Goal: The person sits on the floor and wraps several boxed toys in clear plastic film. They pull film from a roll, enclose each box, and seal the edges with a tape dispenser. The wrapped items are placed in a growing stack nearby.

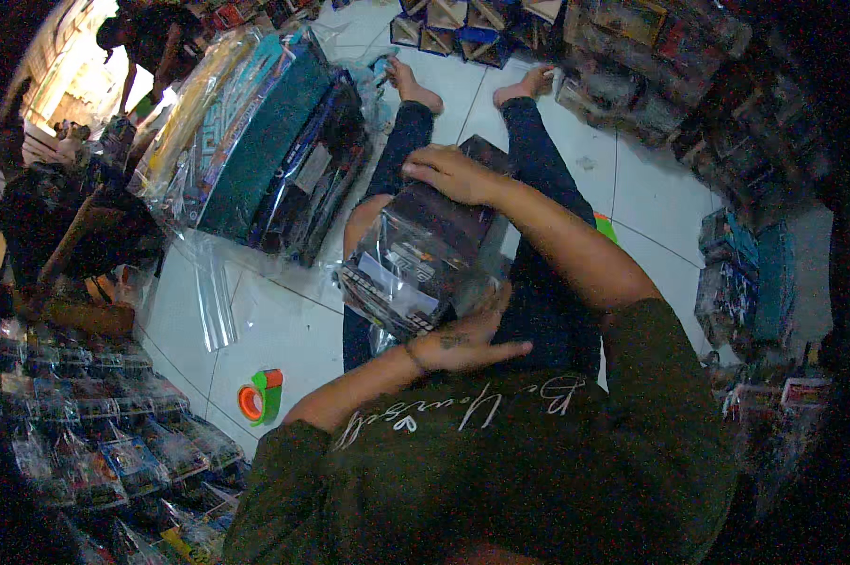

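Observation:
I sit on a white tiled floor with my legs stretched out. A dark boxed item in a clear plastic bag [415, 259] lies on my lap. My right hand [453, 174] rests on the box's far end, fingers curled over its top edge. My left hand [467, 339] grips the near end, where the clear plastic bunches up. The bag's printed near face points to my left.
A stack of large flat boxes in clear wrap [255, 141] leans at my left. Beside my left hip lies a green and orange tape dispenser [260, 395]. Several small packaged items [95, 433] fill the lower left. More boxes [651, 66] line the far right. Another person [152, 38] stands far left.

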